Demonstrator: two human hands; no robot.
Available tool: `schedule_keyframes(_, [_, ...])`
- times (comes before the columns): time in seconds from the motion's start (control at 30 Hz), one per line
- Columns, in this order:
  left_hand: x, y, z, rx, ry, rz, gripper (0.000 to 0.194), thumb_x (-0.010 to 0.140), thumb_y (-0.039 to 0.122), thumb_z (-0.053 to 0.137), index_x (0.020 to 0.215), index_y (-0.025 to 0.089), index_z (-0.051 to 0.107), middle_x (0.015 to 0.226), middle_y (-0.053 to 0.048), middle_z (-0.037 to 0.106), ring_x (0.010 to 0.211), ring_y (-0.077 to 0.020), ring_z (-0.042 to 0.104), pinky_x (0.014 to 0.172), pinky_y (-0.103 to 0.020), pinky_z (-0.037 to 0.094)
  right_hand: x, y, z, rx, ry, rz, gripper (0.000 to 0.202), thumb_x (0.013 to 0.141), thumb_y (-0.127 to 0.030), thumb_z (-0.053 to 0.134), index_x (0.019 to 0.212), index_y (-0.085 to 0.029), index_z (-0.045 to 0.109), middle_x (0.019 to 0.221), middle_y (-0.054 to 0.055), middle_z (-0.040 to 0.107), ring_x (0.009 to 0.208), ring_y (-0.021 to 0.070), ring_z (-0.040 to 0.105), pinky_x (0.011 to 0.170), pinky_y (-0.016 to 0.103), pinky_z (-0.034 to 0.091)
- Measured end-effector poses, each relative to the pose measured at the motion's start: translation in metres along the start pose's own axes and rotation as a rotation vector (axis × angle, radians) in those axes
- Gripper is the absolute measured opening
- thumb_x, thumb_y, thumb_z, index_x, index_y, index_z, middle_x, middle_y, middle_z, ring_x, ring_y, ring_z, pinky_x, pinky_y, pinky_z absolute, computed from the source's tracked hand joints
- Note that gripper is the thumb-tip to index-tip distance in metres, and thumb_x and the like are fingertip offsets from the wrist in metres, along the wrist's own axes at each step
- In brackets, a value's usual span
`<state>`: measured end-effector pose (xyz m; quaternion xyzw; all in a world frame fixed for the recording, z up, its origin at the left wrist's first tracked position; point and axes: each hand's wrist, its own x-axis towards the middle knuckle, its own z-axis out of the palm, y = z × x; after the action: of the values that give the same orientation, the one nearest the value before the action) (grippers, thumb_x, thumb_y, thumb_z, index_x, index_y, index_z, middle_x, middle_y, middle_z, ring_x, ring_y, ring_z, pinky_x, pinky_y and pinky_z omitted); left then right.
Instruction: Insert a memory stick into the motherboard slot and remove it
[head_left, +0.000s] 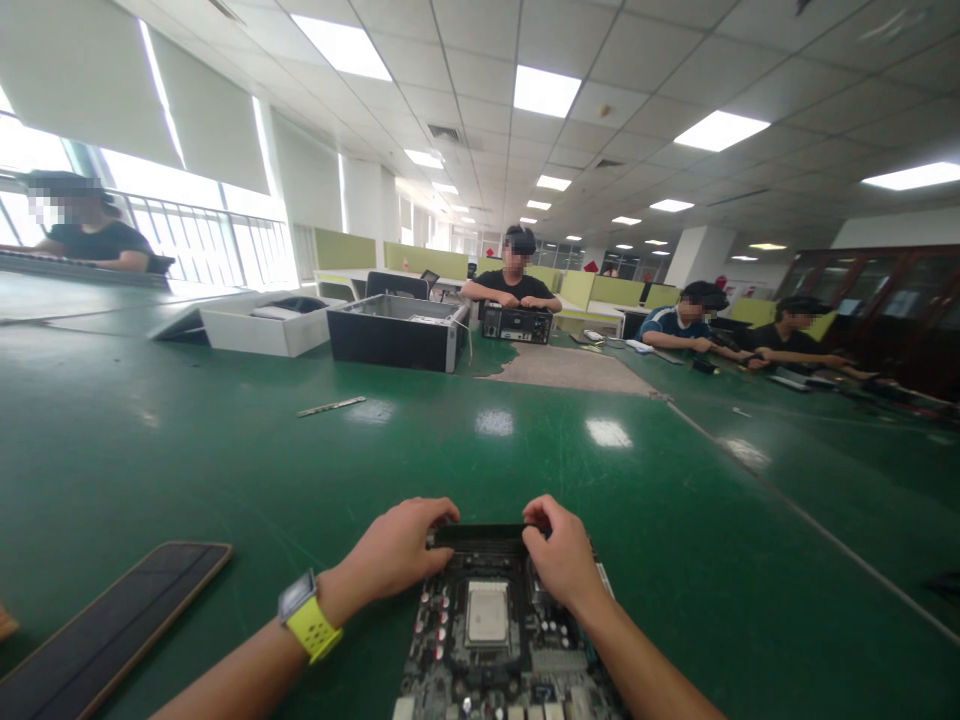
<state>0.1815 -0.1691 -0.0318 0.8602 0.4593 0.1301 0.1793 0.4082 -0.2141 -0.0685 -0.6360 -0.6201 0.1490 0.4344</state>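
Note:
A motherboard (514, 660) lies on the green table in front of me, with a silver processor (487, 612) exposed in its socket. Along its far edge runs a dark, narrow RAM stick (484, 534) at the memory slots. My left hand (405, 545), with a yellow-strapped watch on its wrist, closes thumb and fingers around the stick's left end. At the right end, my right hand (562, 550) is curled with thumb and forefinger pinched on it. Whether the stick is seated in a slot cannot be made out.
A tablet-like dark panel (120, 630) lies at the left. Farther back stand an open computer case (397, 335) and a white box (262, 330). A thin metal strip (330, 407) lies before them. Across the table a person (517, 285) leans on another computer unit (516, 324); others sit left and right.

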Motion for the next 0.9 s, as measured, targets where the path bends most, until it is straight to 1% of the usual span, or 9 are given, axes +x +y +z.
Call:
schedule_keyframes(0.23, [0.0008,-0.0042,0.0039,0.008,0.007,0.017,0.033,0.069,0.027,0.060,0.101,0.026,0.062,0.099,-0.003,0.065,0.092,-0.0221,0.058,0.081,-0.031,0.043,-0.0010,-0.0002,0.0002,0.014,-0.001,0.001,0.017,0.065,-0.016,0.046,0.078,-0.019,0.057,0.075,0.002,0.064,0.073,0.0168,0.059,0.069,0.025,0.044])
schedule_keyframes(0.67, [0.0003,-0.0021,0.0027,0.011,-0.006,0.032,0.033,0.069,0.026,0.058,0.102,0.025,0.061,0.100,-0.002,0.065,0.093,-0.0217,0.057,0.081,-0.031,0.043,0.0001,0.0023,0.0018,0.009,-0.003,0.001,0.020,0.066,-0.015,0.047,0.082,-0.019,0.059,0.078,0.002,0.064,0.075,0.0171,0.059,0.071,0.026,0.044])
schedule_keyframes(0.9, [0.0005,-0.0034,0.0049,0.026,-0.007,0.045,0.034,0.068,0.026,0.057,0.102,0.025,0.061,0.100,-0.002,0.064,0.094,-0.0217,0.056,0.081,-0.031,0.043,0.0002,0.0026,0.0023,0.020,-0.009,-0.002,0.021,0.066,-0.014,0.048,0.084,-0.019,0.059,0.078,0.002,0.064,0.076,0.0172,0.059,0.071,0.026,0.045])
